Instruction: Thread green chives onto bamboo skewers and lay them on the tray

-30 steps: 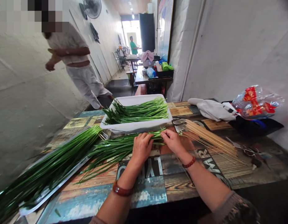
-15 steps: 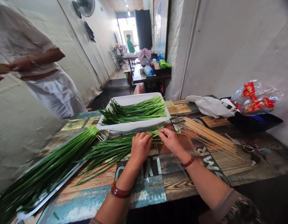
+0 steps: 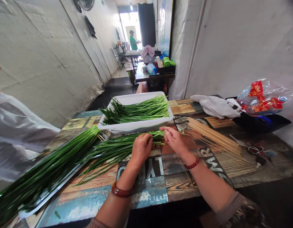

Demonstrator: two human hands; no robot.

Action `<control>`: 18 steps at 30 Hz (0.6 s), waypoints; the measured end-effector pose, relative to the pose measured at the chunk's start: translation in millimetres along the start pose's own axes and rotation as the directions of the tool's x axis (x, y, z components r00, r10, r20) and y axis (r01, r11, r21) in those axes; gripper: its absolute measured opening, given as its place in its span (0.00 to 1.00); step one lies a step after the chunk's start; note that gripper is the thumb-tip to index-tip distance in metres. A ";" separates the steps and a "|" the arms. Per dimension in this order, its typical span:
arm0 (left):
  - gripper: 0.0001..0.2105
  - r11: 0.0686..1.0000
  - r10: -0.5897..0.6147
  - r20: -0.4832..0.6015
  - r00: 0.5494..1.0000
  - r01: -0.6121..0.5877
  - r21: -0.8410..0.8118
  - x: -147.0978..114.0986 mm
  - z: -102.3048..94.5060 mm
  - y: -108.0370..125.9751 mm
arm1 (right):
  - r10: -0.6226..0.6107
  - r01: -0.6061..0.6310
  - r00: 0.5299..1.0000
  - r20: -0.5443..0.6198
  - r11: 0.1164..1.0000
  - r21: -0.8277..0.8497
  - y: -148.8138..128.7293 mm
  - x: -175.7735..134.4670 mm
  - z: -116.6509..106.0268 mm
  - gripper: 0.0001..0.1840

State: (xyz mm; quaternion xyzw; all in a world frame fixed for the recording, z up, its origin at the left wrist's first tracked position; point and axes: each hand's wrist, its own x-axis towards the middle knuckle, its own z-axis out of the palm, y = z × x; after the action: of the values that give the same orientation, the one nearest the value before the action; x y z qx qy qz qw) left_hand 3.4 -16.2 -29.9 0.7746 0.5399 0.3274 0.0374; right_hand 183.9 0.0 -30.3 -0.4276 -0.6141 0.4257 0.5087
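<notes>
Loose garlic chives [image 3: 118,144] lie in a bunch on the table in front of me, leaves to the left and pale stems to the right. My left hand [image 3: 142,148] rests on this bunch with its fingers curled over the stems. Beside the stem ends, my right hand [image 3: 175,141] is closed in a pinch; what sits between its fingertips is too small to make out. Thin sticks [image 3: 185,171] show below the right wrist. To the right is a pile of bamboo skewers [image 3: 214,136].
A white plastic tub [image 3: 137,127] of cut chives stands behind my hands. At left, a metal tray [image 3: 48,198] bears long chives [image 3: 58,161]. Scissors [image 3: 241,142], a white cap [image 3: 211,106] and a plastic bag [image 3: 260,98] lie right. A person in white [image 3: 15,126] is at far left.
The person in white has moved left, mostly out of view. My right hand has shifted slightly along the stem ends; my left hand stays on the chives.
</notes>
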 end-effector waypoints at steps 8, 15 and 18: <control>0.09 0.982 -0.088 -0.021 0.996 0.084 -0.171 -0.5 2.2 -3.8 | -0.124 0.116 0.992 -0.034 0.977 -0.178 -9.4 -8.1 7.4 0.17; 0.09 0.984 -0.086 -0.017 0.996 0.083 -0.160 0.5 2.4 -5.0 | -0.122 0.099 0.984 -0.129 0.980 -0.173 -9.2 -3.9 2.2 0.16; 0.09 0.986 -0.085 -0.021 0.996 0.082 -0.142 0.9 1.7 -5.5 | -0.117 0.097 0.989 -0.091 0.976 -0.196 -5.8 -4.0 5.9 0.14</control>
State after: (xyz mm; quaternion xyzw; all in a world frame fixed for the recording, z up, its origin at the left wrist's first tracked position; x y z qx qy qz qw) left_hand 0.1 -12.6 -33.0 0.7423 0.5478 0.3731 0.0985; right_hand 178.0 -5.9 -26.5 -0.4618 -0.6474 0.3145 0.5184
